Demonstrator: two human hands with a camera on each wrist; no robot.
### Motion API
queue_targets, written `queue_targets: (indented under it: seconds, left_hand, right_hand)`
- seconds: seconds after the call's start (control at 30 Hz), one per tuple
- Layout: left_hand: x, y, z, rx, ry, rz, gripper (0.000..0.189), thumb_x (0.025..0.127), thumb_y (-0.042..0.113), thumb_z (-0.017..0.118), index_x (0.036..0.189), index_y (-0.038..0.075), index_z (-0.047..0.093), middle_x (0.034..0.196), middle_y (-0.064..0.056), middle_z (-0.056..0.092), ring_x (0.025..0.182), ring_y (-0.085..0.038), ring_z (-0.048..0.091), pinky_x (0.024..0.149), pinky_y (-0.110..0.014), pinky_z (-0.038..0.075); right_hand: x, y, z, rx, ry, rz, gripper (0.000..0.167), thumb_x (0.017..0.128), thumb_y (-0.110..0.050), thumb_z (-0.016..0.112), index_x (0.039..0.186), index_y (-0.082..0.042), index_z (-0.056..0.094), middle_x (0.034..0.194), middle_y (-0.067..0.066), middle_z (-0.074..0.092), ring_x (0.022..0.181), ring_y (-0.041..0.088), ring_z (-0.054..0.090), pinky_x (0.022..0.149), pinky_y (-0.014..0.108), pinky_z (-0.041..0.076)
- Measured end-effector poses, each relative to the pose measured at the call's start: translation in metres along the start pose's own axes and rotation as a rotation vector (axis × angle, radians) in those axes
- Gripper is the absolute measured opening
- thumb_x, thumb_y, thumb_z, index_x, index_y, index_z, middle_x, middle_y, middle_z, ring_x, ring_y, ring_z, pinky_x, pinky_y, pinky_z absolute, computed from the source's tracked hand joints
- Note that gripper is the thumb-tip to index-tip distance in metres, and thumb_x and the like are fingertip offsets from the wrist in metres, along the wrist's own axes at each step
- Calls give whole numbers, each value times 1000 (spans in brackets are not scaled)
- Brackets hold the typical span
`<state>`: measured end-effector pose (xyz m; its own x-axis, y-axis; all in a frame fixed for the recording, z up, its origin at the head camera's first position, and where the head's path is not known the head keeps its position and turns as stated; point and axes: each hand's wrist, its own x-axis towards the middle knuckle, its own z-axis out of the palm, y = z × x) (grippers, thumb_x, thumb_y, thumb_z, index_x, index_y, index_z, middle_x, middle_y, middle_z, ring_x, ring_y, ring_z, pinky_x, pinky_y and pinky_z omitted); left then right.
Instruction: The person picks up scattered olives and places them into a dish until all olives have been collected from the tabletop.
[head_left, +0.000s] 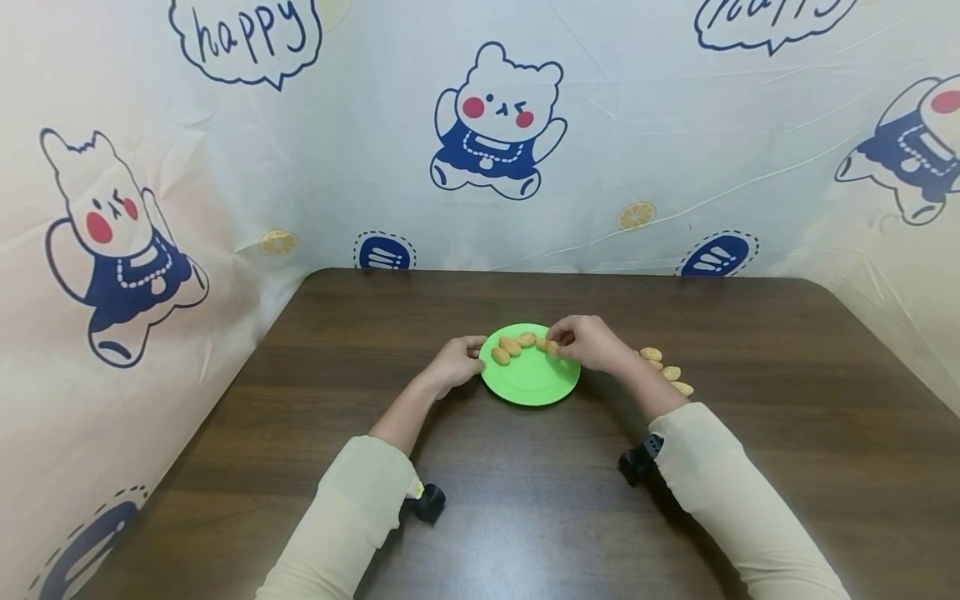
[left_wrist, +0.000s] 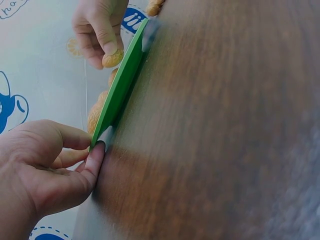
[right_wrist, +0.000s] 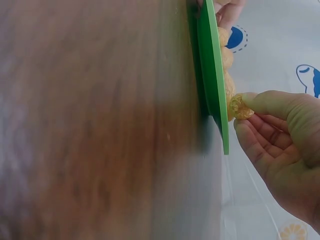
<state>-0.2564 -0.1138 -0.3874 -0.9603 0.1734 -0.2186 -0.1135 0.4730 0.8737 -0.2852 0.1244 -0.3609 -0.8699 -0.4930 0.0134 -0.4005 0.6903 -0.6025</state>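
Biscuit (head_left: pixel 551 346) pinched in right hand (head_left: pixel 592 342) over green plate (head_left: pixel 531 385), left hand (head_left: pixel 453 362) gripping plate's rim.

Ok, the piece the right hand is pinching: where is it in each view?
Head: the pinched piece sits at the green plate's far right edge, under the right hand.
Left wrist: top left, at the fingertips.
Right wrist: right of centre, against the plate.
Shared landmark: the green plate.

Light: we see soft, even brightness in all views.
Glare: a pale sheen lies on the table (head_left: pixel 525 517) near us.
Blur: both wrist views smear the wood grain.
Distortion: the head view bows at its edges.
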Motion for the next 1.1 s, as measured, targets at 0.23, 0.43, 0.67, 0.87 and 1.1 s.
queue_targets:
  seconds: [0.23, 0.43, 0.67, 0.87, 1.1]
  left_hand:
    - [0, 0, 0, -7, -1, 5, 54, 88, -4, 52, 140, -1, 36, 120, -14, 50, 104, -23, 48, 77, -27, 45]
    - [-2, 0, -1, 2, 5, 13, 55, 86, -5, 52, 139, 0, 37, 118, -14, 50, 103, -22, 46, 76, -26, 42]
    - [0, -1, -1, 9, 6, 11, 54, 86, -4, 52, 139, 0, 39, 120, -15, 49, 106, -23, 45, 78, -27, 42]
    - [-1, -1, -1, -5, 1, 12, 54, 87, -5, 51, 139, -1, 38, 121, -16, 50, 106, -23, 47, 79, -27, 43]
    - [-1, 0, 0, -4, 6, 19, 54, 86, -6, 51, 138, -2, 39, 121, -16, 51, 105, -23, 48, 78, -26, 44]
  right_hand:
    - [2, -3, 5, 2, -5, -12, 19, 84, -4, 65, 103, -1, 67, 92, 7, 64, 84, 20, 58, 71, 31, 48]
    - [5, -9, 8, 6, -7, -35, 22, 84, -3, 65, 105, 1, 67, 92, 9, 64, 85, 20, 59, 71, 31, 49]
    - [7, -14, 13, -5, 0, -73, 22, 83, -4, 67, 104, 2, 67, 92, 9, 65, 85, 21, 60, 71, 30, 49]
    - [11, -17, 18, -12, -10, -79, 21, 84, -6, 67, 104, 0, 68, 94, 7, 66, 85, 19, 60, 71, 29, 49]
    - [13, -19, 21, 5, -8, -105, 21, 82, -4, 68, 102, 1, 69, 97, 9, 67, 85, 19, 62, 71, 27, 50]
